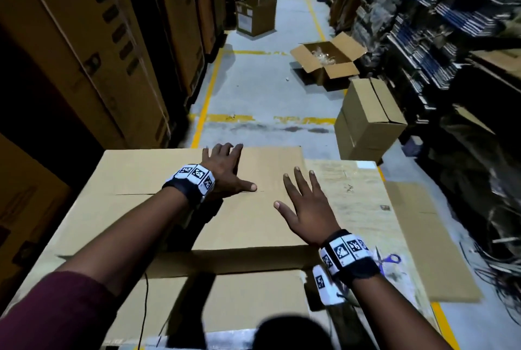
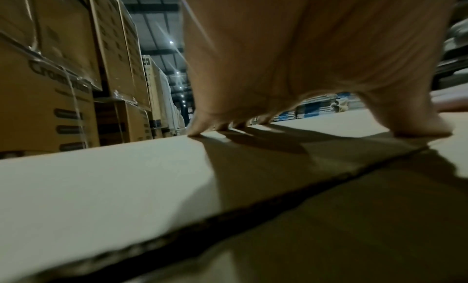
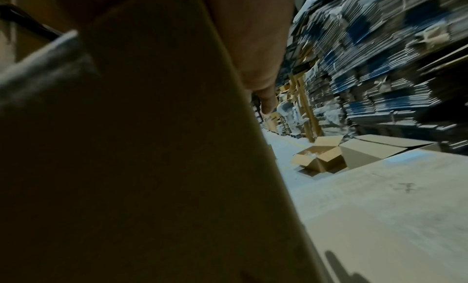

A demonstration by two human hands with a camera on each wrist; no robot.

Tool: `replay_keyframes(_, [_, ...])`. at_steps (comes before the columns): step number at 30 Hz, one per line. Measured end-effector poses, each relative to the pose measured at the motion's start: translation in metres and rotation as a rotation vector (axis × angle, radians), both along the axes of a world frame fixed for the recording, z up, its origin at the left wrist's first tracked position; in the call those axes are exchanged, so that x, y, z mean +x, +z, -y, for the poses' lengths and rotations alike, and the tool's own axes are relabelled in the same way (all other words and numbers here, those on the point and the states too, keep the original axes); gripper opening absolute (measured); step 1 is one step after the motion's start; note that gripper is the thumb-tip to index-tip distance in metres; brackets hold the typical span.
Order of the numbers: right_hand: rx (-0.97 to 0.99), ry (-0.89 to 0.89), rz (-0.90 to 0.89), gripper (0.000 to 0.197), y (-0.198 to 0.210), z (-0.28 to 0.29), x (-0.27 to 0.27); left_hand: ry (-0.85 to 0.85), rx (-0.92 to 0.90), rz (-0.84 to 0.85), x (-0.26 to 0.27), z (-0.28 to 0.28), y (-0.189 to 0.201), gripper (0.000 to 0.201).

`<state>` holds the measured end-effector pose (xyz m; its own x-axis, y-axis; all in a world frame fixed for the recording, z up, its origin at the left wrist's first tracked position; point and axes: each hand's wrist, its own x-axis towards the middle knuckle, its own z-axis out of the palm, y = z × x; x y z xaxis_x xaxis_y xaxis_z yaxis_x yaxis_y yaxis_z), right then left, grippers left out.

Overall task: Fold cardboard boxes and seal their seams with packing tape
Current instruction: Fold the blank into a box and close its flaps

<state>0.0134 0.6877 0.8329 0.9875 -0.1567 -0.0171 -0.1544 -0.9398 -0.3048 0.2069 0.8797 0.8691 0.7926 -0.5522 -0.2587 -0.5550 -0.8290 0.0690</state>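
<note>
On worktable in warehouse aisle: one flattened brown cardboard box (image 1: 174, 208), directly under both hands, long axis left-right. Left hand (image 1: 225, 172) spread flat near far edge, beside flap slit; right hand (image 1: 303, 208) spread flat toward box's right end. Neither grips. Left nearer slit. One blue-handled scissors (image 1: 390, 261) by right wrist. No tape visible.
</note>
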Motion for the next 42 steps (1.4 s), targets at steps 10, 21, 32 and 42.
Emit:
replay_keyframes(10, [-0.098,-0.115,-0.095,0.075,0.006,-0.011,0.005,-0.061,0.042,-0.062,0.0,0.004,0.005,0.128])
replay_keyframes(21, [0.383,-0.179,0.179,0.078,0.008,0.02,-0.025,-0.238,-0.179,-0.062,-0.096,0.035,0.039,0.065])
replay_keyframes(32, [0.242,-0.489,-0.492,0.112,-0.095,0.091,-0.154,-0.267,-0.448,-0.227,-0.233,0.159,-0.02,0.034])
replay_keyframes(42, [0.351,-0.602,-0.337,0.061,-0.113,0.12,-0.177,0.39,-0.338,-0.845,-0.278,0.178,-0.149,0.056])
